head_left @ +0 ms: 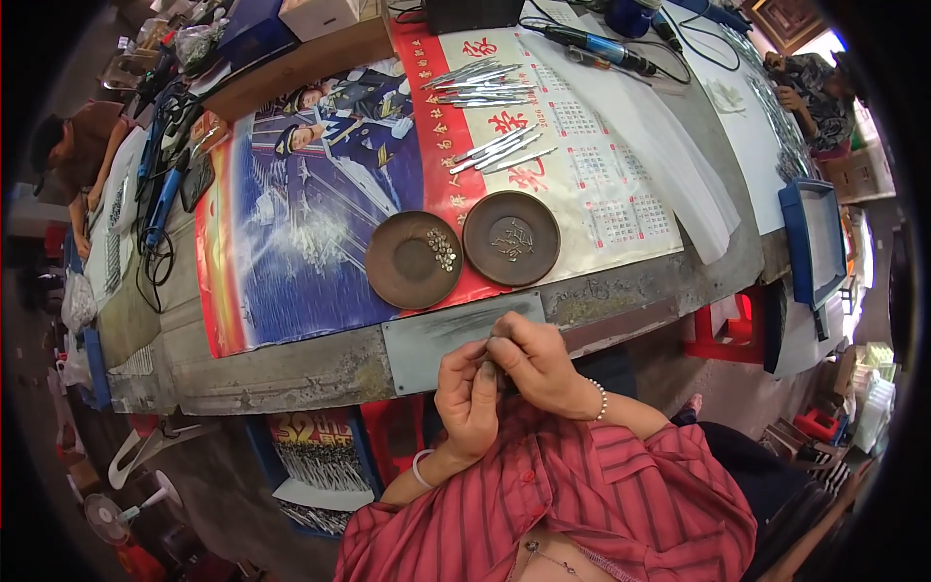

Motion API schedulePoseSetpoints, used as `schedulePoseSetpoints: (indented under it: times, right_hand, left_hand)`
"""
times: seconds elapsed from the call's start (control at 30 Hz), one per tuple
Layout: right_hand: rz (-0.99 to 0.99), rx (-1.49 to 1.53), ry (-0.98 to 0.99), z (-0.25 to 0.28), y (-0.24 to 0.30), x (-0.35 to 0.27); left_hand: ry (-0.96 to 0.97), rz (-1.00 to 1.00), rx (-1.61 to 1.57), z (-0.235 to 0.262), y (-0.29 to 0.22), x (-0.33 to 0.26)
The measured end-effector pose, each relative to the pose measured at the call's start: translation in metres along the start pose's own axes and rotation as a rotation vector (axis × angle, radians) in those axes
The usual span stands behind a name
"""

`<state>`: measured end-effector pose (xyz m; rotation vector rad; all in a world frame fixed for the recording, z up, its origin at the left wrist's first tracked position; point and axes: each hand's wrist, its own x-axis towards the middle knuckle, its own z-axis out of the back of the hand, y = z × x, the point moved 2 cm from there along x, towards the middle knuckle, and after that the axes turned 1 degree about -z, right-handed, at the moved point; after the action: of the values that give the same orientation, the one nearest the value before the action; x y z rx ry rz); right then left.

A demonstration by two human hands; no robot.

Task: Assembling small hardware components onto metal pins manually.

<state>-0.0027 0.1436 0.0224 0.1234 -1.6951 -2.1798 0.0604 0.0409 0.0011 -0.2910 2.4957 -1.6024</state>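
My left hand (pixel 467 405) and my right hand (pixel 539 367) meet just in front of the table edge, thumbs and fingertips pressed together. Whatever they pinch is hidden between the fingers. Right beyond them, a grey-green plate (pixel 419 351) lies on the table's near edge. Farther off sit two round brown dishes, side by side on a poster. Small silvery pieces lie in the left dish (pixel 400 267), mostly toward its right side. Tiny thin pins or rods are scattered in the right dish (pixel 490 209). Slim silver metal strips (pixel 499 150) rest in groups beyond the dishes.
A large printed calendar poster (pixel 621 209) covers the table (pixel 291 383). Blue-handled electric tools (pixel 592 44) with cords lie at the back and left. A blue tray (pixel 815 242) stands at right. Below the edge, a blue box (pixel 320 456) holds many metal strips. Other people work at both sides.
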Motion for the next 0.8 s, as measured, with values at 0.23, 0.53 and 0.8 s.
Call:
schedulePoseSetpoints:
  times: [0.23,0.53,0.8]
  right_hand:
    - [0.287,-0.209,-0.097,0.001,0.006,-0.001]
    - [-0.11,0.108,0.011,0.002,0.0,-0.001]
    - [0.266,-0.4,-0.141,-0.006,0.002,-0.007]
  left_hand:
    - [0.01,-0.052,0.043,0.002,0.001,0.004]
    - [-0.007,0.003,-0.018,0.006,0.007,0.0]
    - [0.013,-0.011,0.005,0.006,0.011,-0.001]
